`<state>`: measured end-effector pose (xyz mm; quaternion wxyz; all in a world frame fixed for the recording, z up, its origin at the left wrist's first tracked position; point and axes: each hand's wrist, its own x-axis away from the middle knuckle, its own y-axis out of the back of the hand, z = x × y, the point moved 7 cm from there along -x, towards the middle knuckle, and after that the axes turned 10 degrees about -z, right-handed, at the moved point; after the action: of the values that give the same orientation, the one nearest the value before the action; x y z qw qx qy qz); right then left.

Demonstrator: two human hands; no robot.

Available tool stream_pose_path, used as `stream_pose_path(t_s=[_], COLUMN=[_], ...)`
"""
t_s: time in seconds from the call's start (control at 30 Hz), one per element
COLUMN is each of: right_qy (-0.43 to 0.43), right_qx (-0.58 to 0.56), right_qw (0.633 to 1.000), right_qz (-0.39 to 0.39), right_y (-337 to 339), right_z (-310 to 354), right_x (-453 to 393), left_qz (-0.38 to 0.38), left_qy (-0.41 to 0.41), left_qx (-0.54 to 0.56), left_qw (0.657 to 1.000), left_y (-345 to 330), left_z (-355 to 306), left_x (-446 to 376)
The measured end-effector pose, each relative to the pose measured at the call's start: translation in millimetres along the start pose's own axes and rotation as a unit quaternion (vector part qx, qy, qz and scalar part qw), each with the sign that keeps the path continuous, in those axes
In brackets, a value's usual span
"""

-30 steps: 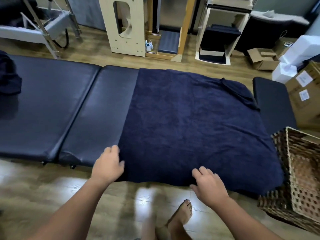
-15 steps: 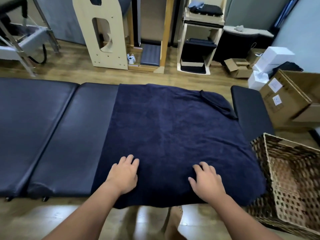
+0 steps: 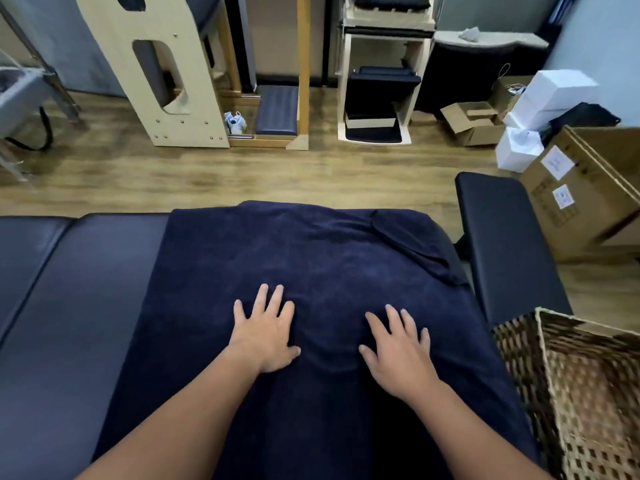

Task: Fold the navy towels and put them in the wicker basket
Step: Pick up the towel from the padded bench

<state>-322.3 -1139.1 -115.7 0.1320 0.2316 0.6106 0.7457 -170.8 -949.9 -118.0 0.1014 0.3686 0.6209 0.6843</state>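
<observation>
A: Head view. What does the figure show of progress?

B: A navy towel (image 3: 311, 271) lies spread across the right part of the padded bench (image 3: 69, 306), draped over its near edge. Its far right corner is turned back on itself. The left hand (image 3: 265, 336) and right hand (image 3: 398, 351) rest flat on the cloth near the middle, fingers straight and spread, gripping nothing. This reads as smoothing; no fold of the towel as a whole appears made yet.

A: And the destination?

B: The wicker basket (image 3: 540, 341) stands on the floor just beside the bench's near right corner. The part of its inside in view holds no towel. Judged from this, folding and placing are both left to do. Whether other navy towels wait elsewhere cannot be told.

A: Any legible writing?

B: None. White labels sit on the side of a cardboard box (image 3: 581, 202) at right, well apart from the towel, but their print is too small to read. No brand marks show on the towel, bench or basket.
</observation>
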Motion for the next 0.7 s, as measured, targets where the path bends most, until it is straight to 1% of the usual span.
stream_pose_path(t_s=[0.1,0.2,0.23,0.33,0.4,0.47,0.57,0.63,0.7], right_qy=[-0.014,-0.025,-0.028,-0.044,-0.057,-0.071,-0.104,-0.123,-0.156], right_qx=[-0.009,-0.02,-0.021,-0.02,-0.045,-0.06,-0.066,-0.08,-0.12], right_qw=[1.0,0.999,0.999,0.994,0.989,0.988,0.987,0.983,0.973], right_qz=[0.001,-0.008,-0.022,-0.1,-0.125,-0.123,-0.099,-0.108,-0.122], right_y=[13.9,28.5,34.5,57.1,66.1,70.6,72.1,77.1,82.7], right_z=[-21.0,-35.0,-38.5,-49.1,-53.1,-54.6,-57.9,-60.8,-65.6], right_x=[-50.5,-100.0,-115.5,-155.6,-175.7,-193.0,-220.8,-237.0,-251.6], left_qz=[0.018,0.029,0.042,0.099,0.123,0.135,0.14,0.135,0.13], left_qy=[0.053,0.055,0.063,0.106,0.124,0.132,0.133,0.129,0.123], left_qx=[0.039,-0.011,-0.007,0.022,0.019,0.011,0.006,0.01,0.011], left_qw=[0.998,0.998,0.997,0.989,0.984,0.982,0.981,0.982,0.984], left_y=[12.9,26.5,29.1,32.4,34.6,37.4,38.6,39.0,39.7], left_z=[-8.2,-19.9,-22.1,-25.0,-28.1,-31.0,-32.2,-32.1,-31.5], left_x=[-32.8,-62.3,-71.3,-89.9,-97.7,-103.0,-107.2,-106.9,-107.3])
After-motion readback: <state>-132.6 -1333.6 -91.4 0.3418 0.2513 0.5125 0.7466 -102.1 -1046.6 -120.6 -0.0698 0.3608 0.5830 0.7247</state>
